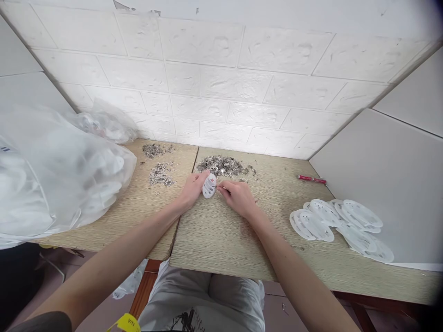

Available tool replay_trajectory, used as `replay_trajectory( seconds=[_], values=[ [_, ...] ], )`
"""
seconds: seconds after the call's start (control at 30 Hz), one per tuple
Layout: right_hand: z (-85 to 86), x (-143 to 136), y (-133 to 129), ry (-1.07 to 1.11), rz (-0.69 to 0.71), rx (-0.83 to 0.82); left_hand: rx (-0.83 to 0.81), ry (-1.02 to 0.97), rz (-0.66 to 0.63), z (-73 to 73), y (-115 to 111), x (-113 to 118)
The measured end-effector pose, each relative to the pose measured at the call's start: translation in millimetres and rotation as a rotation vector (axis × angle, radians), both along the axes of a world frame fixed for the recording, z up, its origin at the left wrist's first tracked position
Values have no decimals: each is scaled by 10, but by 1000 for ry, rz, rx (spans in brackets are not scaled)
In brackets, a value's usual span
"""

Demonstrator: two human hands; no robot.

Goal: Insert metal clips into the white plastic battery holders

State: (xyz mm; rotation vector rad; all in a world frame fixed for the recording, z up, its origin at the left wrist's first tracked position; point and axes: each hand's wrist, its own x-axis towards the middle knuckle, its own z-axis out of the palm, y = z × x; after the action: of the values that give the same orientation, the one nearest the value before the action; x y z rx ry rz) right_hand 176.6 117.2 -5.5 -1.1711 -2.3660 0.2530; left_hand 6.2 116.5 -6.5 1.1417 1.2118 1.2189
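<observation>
A round white plastic disc point(209, 188) with small marks and slots is held up over the table by my left hand point(194, 188), its fingers closed on the left edge. At the disc's right edge my right hand point(236, 196) pinches its thumb and finger together. What sits in that pinch is too small to name. Just behind both hands lies a heap of small metal pieces point(221, 166). Two smaller heaps, one of metal pieces point(154, 150) and one of finer metal bits point(161, 174), are to the left.
Several white discs point(346, 226) overlap in a pile at the right. A red pen-like tool point(311, 179) lies near the right panel. A large translucent bag point(62, 175) of white parts fills the left, a smaller bag point(107, 122) behind it. A white brick-pattern wall point(214, 87) closes the back.
</observation>
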Motion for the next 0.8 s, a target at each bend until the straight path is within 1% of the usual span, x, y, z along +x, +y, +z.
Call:
replay_trajectory(
  seconds=[0.17,0.33,0.6,0.8],
  values=[
    [41,11,17,33,-14,-16,-60,-88,-23,33,27,-6],
    [74,36,19,46,-23,-28,-79,-111,-20,80,13,2],
    [61,27,10,55,-4,-14,-89,-106,-9,33,39,6],
    [53,25,4,43,-12,-1,-96,-102,-11,45,31,10]
  ],
)
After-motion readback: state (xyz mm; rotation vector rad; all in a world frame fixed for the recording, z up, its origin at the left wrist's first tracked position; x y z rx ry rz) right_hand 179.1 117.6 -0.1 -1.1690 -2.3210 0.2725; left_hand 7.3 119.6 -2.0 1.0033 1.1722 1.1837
